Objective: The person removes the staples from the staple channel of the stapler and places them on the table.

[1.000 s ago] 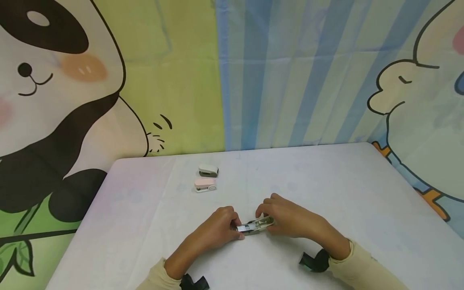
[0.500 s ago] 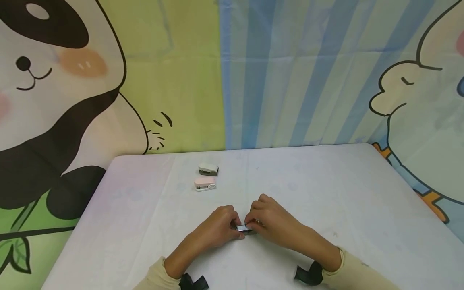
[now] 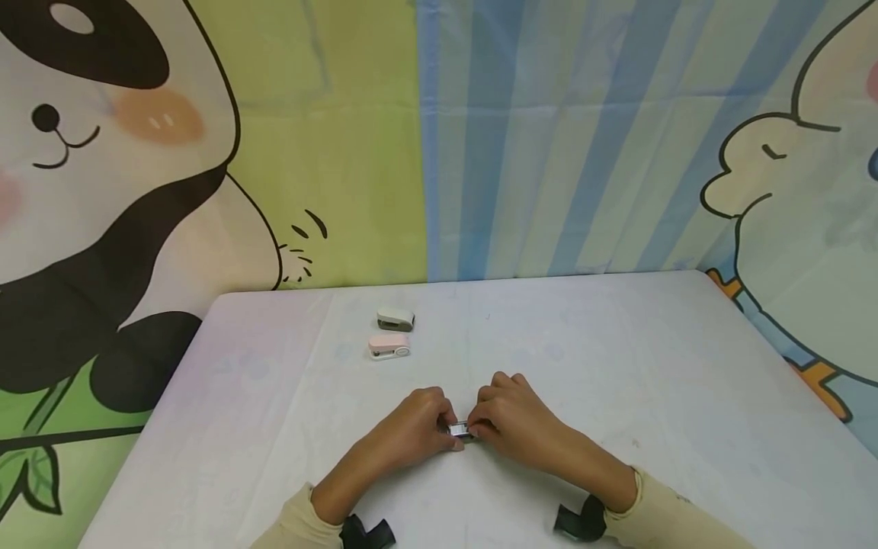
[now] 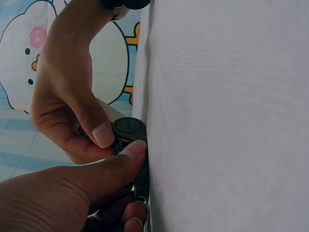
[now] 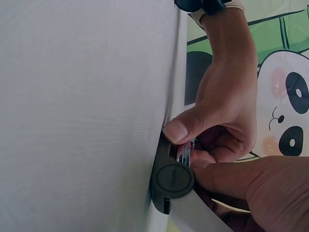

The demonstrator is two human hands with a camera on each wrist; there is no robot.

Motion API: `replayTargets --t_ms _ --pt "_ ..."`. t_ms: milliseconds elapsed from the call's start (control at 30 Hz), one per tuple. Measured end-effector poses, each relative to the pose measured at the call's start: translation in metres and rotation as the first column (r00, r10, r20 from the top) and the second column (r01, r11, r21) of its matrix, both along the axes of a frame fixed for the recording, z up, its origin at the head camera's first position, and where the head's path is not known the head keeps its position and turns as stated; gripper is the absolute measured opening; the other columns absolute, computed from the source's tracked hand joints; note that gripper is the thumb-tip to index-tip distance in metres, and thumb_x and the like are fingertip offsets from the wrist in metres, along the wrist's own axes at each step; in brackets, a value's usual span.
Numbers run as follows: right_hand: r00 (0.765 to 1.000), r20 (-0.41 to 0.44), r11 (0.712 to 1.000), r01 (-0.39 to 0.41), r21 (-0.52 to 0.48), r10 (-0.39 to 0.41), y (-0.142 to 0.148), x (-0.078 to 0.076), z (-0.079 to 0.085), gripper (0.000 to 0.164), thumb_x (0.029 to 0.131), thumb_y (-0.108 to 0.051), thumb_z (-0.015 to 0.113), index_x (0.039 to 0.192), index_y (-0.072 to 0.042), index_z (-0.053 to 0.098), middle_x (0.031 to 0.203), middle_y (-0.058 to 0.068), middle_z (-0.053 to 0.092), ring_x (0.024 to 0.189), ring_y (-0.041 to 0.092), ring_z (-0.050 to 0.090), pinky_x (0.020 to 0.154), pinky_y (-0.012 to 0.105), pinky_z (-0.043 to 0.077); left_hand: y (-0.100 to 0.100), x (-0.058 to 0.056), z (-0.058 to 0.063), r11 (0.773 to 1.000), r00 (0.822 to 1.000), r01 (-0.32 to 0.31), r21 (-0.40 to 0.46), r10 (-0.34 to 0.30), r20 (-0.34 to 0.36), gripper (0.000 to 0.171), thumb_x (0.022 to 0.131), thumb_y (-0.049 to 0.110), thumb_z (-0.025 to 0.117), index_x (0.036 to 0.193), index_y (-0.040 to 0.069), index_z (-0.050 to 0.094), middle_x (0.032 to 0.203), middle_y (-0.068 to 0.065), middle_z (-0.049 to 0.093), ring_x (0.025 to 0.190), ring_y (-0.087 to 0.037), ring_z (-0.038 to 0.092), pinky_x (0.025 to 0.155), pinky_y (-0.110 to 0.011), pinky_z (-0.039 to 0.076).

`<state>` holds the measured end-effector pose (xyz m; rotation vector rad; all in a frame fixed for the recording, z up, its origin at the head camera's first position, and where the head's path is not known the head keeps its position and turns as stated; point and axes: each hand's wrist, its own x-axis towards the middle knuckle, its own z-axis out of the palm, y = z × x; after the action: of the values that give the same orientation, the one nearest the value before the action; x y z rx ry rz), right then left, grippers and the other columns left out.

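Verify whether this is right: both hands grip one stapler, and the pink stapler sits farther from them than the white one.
The left hand and right hand do grip one stapler, but "farther" is wrong: the head view shows the pink stapler nearer them than the white stapler.

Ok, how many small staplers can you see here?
3: a white plastic stapler farthest back, a pink plastic stapler just in front of it, and a dark grey plastic stapler, partly covered, in the left hand and right hand.
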<state>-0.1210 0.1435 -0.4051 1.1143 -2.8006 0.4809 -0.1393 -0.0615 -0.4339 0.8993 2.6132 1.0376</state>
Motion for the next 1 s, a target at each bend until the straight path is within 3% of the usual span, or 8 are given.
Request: replayTargets --t_ms 333,633,1000 --pt "0.995 -0.077 0.998 0.065 0.017 -0.064 -0.008 0.003 -0.008 0.007 0.076 -0.026 0.083 0.078 -0.022 0.077 0.074 -0.014 0.057 0.072 0.008 0.036 0.072 0.033 0.03 0.0 -0.001 0.0 1.0 1.0 -0.001 -0.011 0.001 -0.009 0.02 0.074 0.018 0.086 0.08 0.007 0.07 0.074 0.009 0.051 0.067 -0.004 0.049 0.06 -0.021 0.044" --pt "0.993 -0.083 0.995 0.083 -0.048 -0.087 -0.008 0.004 -0.013 0.011 0.073 -0.029 0.085 0.075 -0.024 0.075 0.072 -0.017 0.054 0.072 0.008 0.038 0.08 0.042 0.032 0.002 0.0 -0.001 1.0 1.0 0.0 -0.012 0.0 -0.021 0.019 0.075 0.02 0.085 0.078 0.009 0.069 0.073 0.009 0.05 0.066 -0.004 0.047 0.059 -0.021 0.042" --pt "0.994 -0.076 0.992 0.067 -0.104 -0.075 -0.009 0.001 -0.014 0.019 0.075 -0.026 0.085 0.091 -0.022 0.076 0.084 -0.013 0.065 0.078 0.009 0.046 0.085 0.046 0.033 0.001 0.0 -0.001 1.0 1.0 0.001 -0.013 -0.001 -0.026 0.021 0.074 0.02 0.086 0.074 0.01 0.068 0.072 0.008 0.05 0.065 -0.005 0.047 0.058 -0.021 0.042"
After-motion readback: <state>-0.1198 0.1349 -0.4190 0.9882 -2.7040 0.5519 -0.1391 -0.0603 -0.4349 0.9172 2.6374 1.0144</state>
